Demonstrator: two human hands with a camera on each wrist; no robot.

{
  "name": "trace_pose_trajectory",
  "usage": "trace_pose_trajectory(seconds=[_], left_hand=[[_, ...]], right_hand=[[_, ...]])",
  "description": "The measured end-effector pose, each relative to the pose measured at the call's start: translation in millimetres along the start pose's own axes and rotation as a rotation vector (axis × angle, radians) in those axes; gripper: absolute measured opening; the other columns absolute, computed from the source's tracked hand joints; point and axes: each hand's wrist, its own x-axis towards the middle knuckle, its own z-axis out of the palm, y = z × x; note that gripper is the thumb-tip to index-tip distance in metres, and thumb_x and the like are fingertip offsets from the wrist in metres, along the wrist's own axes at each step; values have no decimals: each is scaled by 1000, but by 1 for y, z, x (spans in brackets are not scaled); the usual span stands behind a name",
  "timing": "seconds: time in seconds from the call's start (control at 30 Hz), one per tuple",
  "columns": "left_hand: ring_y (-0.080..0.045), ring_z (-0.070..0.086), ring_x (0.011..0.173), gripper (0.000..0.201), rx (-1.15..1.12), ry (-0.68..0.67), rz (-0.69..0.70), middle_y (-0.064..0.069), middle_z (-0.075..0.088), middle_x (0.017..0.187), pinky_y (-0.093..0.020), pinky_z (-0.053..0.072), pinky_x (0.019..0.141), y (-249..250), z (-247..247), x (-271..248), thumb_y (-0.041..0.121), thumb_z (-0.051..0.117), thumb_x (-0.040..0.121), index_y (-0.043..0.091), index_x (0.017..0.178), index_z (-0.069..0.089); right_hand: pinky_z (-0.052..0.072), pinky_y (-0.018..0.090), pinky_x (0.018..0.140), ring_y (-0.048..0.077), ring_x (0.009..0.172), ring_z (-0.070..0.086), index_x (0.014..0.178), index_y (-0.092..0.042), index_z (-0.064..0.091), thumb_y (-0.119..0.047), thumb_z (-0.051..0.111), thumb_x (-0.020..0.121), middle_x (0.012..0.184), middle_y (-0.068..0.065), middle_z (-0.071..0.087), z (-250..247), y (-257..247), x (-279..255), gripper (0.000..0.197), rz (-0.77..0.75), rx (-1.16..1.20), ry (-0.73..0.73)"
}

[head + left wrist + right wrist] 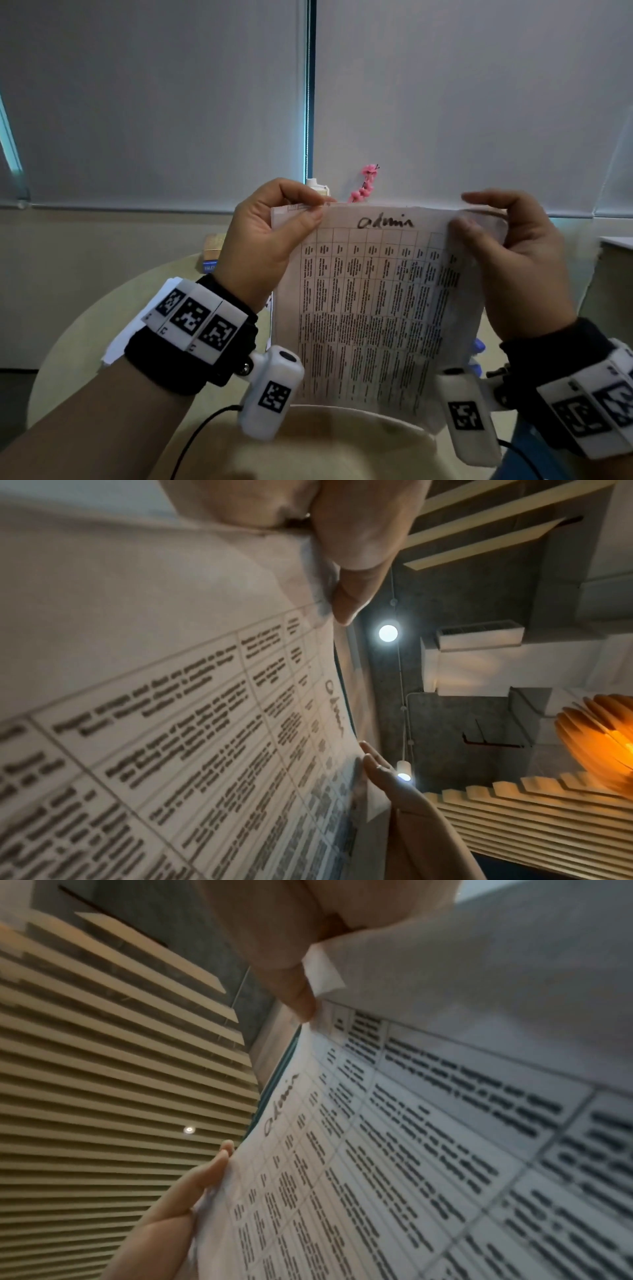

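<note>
While the left hand (pixel 270 236) pinches one top corner of the printed sheets (pixel 370 308), the right hand (pixel 517 260) pinches the other, so the sheets hang upright between them. A light, even pinch should, I think, avoid creases. Beyond the hands stand a pink flower sprig (pixel 364 185) and a small box (pixel 212 250), neither in the way; below lies the round table (pixel 85 325).

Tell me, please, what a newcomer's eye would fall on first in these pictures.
The white paper sheet, printed with a black table and a handwritten word on top, stands upright mid-frame in the head view, its upper corners pinched by the left hand and the right hand. A pink blossom sprig peeks above its top edge; a glowing orange slatted lamp lights the left wrist view's right edge.
</note>
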Motion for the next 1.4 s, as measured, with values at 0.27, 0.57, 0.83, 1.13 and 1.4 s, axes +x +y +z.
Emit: trace_pose_trajectory(seconds=[0.27,0.57,0.83,1.13,1.4], left_hand=[[-30,69,97,32,83,-11,-256,-16,72,101,-45,54,88,-21,-6,-18,12,64,78,3,109,64],[-32,69,95,30,42,-61,-317,-19,72,101,-48,55,88,-17,-8,-18,10,67,81,-3,107,65],[-30,70,95,20,42,-58,-321,-14,74,98,-44,55,86,-15,-3,-17,16,59,84,9,99,70],[-23,71,94,17,82,-59,-319,-5,75,96,-36,57,84,-21,-5,-25,17,59,87,14,100,70],[-28,70,97,22,58,-24,-299,-17,72,103,-43,55,88,-16,1,-20,8,50,94,0,107,66]], right_hand=[[58,29,68,26,88,69,103,-6,63,-18,70,62,91,10,73,-6,14,-12,44,362,194,-126],[58,33,70,28,88,69,105,-6,62,-9,65,70,95,13,72,-9,15,-11,35,450,266,-137],[58,31,62,29,79,72,100,2,64,-9,64,71,89,17,73,-4,7,-16,31,528,288,-189],[56,27,56,26,74,72,96,1,64,-5,61,71,84,15,74,-4,5,-21,26,580,310,-191],[57,27,58,26,78,72,100,1,61,-8,61,71,88,15,73,-3,3,-17,31,550,303,-196]])
